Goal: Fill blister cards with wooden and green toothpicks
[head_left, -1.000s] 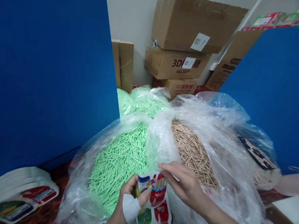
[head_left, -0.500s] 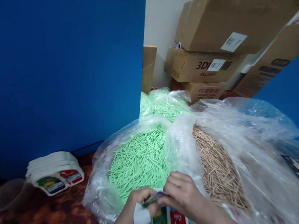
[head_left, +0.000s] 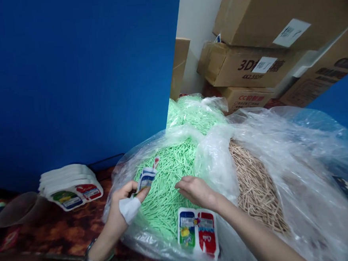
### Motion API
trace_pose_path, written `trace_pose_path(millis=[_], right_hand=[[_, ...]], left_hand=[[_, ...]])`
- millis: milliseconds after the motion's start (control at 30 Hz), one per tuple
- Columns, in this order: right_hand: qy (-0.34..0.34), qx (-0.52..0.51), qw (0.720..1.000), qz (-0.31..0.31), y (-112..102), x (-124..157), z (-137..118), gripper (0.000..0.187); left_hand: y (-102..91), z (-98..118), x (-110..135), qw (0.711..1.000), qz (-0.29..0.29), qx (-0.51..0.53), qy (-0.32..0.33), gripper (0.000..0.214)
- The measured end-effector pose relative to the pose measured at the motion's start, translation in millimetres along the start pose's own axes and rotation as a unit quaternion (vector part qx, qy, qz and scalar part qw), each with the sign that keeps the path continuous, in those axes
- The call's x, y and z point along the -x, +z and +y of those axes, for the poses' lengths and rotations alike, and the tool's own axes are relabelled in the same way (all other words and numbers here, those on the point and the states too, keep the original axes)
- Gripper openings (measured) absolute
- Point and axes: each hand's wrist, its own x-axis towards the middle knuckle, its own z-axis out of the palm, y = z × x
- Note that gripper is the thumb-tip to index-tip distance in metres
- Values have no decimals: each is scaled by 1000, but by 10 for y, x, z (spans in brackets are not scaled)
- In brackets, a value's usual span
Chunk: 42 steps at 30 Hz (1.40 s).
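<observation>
Left hand [head_left: 122, 194] pinches printed packet [head_left: 146, 178], seemingly plastic; thin green sticks [head_left: 165, 204]

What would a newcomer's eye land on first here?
Probably the bright green sticks heaped mid-picture in clear plastic, with brown sticks to their right. Next, the printed packet in the left hand, over the green heap's left side. A big blue panel fills the upper left.

"Cola" on packet [head_left: 207, 232]; "3D", "4X2.5" on carton [head_left: 236, 65]; "CC" on lower carton [head_left: 250, 93]
</observation>
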Motion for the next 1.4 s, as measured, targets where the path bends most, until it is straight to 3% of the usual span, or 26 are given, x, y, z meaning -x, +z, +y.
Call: trace_pose_path(millis=[100, 300, 433, 533, 600, 733, 867, 1033, 1267, 1400], right_hand=[[17, 104, 992, -72, 128, 1, 65, 24], [-50, 141, 980, -133, -99, 202, 174, 27], [-51, 188, 972, -134, -131, 354, 232, 33], [-12, 213, 968, -131, -46, 457, 236, 18], [51, 211, 967, -134, 31, 529, 215, 7], [223, 193, 952, -82, 196, 633, 123, 26], [306, 189, 933, -13, 377, 594, 9, 35], [321, 174, 931, 9, 517, 518, -40, 27], [325, 141, 935, 27, 496, 508, -27, 23], [317, 25, 943, 94, 451, 509, 19, 25]], left_hand=[[-6, -45, -1, 1000, 5, 5, 6, 25], [95, -84, 44, 999, -35, 10, -10, 25], [210, -118, 57, 999, -45, -5, -7, 30], [296, -150, 66, 998, -59, 0, -10, 29], [348, -175, 71, 998, -66, 9, -10, 29], [457, -257, 77, 996, -85, 26, -10, 29], [591, -344, 72, 993, -103, 49, -7, 31], [713, -291, 68, 991, -119, 58, -13, 29], [755, -242, 78, 989, -126, 67, -27, 27], [753, -291, 70, 990, -121, 61, -29, 25]])
